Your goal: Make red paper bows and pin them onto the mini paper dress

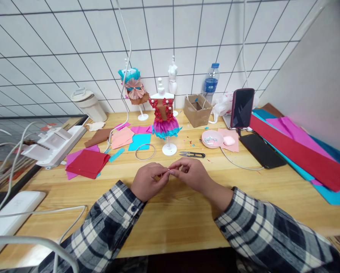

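My left hand point(150, 180) and my right hand point(190, 173) meet above the table, thumbs and fingers pinched together at one spot. Between the fingertips is a tiny pale thing, too small to name. Just beyond stands a small white mannequin point(165, 95) wearing a dress of brown, red, purple and blue paper with red bows and white beads. A pair of thread snips point(193, 154) lies past my right hand. Near my left hand rests a thin metal ring point(145, 151). A pink dish point(212, 139) with small shiny pieces sits farther right, beside a whitish lump point(229, 140).
Paper squares, among them a red one point(87, 163), lie at left near a power strip point(56, 146). Behind are a second dressed mannequin point(136, 89), a bare one point(172, 77), a cardboard box point(197, 110) and a bottle point(210, 82). Phones point(262, 150) and paper strips point(303, 151) occupy the right.
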Tool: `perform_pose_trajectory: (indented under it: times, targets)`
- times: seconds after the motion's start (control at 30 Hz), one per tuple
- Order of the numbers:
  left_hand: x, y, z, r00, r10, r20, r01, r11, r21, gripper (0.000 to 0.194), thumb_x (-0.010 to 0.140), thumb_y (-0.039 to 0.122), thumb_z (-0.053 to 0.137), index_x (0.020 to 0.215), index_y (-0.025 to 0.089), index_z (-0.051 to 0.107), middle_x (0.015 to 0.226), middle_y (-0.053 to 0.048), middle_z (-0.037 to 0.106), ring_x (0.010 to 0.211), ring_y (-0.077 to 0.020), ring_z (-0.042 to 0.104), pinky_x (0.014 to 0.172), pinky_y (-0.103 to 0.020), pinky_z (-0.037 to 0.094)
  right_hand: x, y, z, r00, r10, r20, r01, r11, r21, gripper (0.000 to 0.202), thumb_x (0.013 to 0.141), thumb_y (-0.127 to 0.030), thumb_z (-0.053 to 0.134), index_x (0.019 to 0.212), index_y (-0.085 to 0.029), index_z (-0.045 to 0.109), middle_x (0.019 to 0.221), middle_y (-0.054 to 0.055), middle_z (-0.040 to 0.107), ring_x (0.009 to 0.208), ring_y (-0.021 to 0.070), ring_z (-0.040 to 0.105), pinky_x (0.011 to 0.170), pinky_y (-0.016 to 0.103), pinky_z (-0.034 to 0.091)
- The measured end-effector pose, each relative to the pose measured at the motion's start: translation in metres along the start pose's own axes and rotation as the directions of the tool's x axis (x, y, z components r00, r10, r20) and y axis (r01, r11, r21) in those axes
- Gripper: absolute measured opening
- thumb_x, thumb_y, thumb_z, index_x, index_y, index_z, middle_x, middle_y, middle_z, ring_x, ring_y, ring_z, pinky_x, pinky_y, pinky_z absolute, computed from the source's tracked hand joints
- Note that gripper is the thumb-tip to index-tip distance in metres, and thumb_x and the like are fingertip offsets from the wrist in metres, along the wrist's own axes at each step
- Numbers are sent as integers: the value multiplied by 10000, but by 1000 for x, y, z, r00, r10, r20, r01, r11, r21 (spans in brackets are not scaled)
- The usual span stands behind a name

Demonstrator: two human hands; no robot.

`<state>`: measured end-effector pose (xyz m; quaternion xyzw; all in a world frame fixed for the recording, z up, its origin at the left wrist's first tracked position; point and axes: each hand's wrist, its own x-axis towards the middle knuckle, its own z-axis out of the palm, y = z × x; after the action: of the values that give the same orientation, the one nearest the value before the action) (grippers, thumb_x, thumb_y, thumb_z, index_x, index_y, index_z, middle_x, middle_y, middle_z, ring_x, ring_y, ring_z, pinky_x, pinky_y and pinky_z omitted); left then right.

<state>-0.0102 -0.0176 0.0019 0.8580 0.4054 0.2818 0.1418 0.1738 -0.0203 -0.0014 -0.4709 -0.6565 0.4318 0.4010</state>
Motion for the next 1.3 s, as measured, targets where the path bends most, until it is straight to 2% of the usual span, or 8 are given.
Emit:
perform_pose_trajectory:
  times: [0.23, 0.33, 0.47, 0.57, 0.83, 0.97, 1.17, 1.3]
  targets:
    - [0, 1, -2, 999, 30, 31, -30, 1000, -4, 232, 888, 275, 472, 826, 190, 680, 693, -25, 661, 660, -118, 583, 651, -224, 440, 4, 1, 0, 980, 188, 71, -201, 928, 314, 186, 761, -348, 606, 747, -164, 631, 490, -63, 480, 396, 52, 381, 378, 172, 292]
    - [0, 0, -3, 999, 34, 23, -33, 999, -9, 218, 885, 274, 481, 868, 195, 684, 682, -22, 658, 648, -121, 579, 641, -226, 437, 2, 3, 0, 993, 117, 18, -117, 949, 294, 187, 767, -346, 608, 804, -165, 637, 587, -36, 553, 410, 42, 334, 393, 182, 272]
    - [0, 0, -3, 999, 37, 10, -37, 999, 5, 218, 880, 257, 484, 825, 187, 683, 674, -23, 657, 641, -121, 579, 631, -228, 429, -3, 1, 1, 987, -144, -71, 145, 989, 19, 227, 738, -330, 675, 922, -196, 683, 730, -3, 606, 458, 53, 367, 464, 209, 344]
    - [1, 1, -3, 998, 54, 15, -54, 998, 30, 215, 873, 244, 483, 817, 185, 682, 672, -27, 658, 646, -127, 579, 630, -235, 426, -4, -2, 3, 974, -210, -88, 201, 975, -99, 136, 760, -295, 658, 848, -205, 709, 701, 4, 614, 496, 75, 419, 500, 224, 370]
    - [0, -1, -2, 992, 124, 9, -124, 992, 37, 229, 874, 218, 487, 988, 204, 684, 729, -32, 680, 677, -133, 587, 656, -249, 439, 4, 1, 4, 981, 151, -119, -122, 967, 222, 168, 736, -343, 619, 769, -178, 615, 623, -31, 578, 397, 48, 331, 373, 197, 243]
    - [0, -4, -2, 984, 171, 47, -173, 984, 43, 243, 881, 204, 474, 1021, 205, 672, 725, -27, 677, 681, -133, 578, 659, -251, 434, 7, 0, 3, 966, 253, -48, -213, 890, 402, 239, 730, -404, 620, 753, -183, 532, 736, 5, 656, 419, 57, 460, 359, 178, 318]
    - [-1, -5, -4, 967, 253, 8, -253, 967, -1, 241, 868, 169, 480, 1022, 197, 663, 667, -20, 651, 633, -124, 554, 610, -235, 418, 6, -12, -4, 956, 292, -34, -230, 814, 534, 280, 699, -388, 667, 721, -182, 478, 812, 26, 690, 568, 85, 594, 440, 172, 455]
    - [-3, -6, -2, 958, 284, -29, -285, 959, -16, 250, 854, 152, 498, 1039, 203, 658, 673, -22, 654, 640, -127, 562, 601, -234, 414, 24, -21, -33, 958, 216, -189, -100, 870, 483, 295, 653, -362, 727, 792, -187, 535, 790, 11, 675, 650, 108, 623, 524, 206, 514]
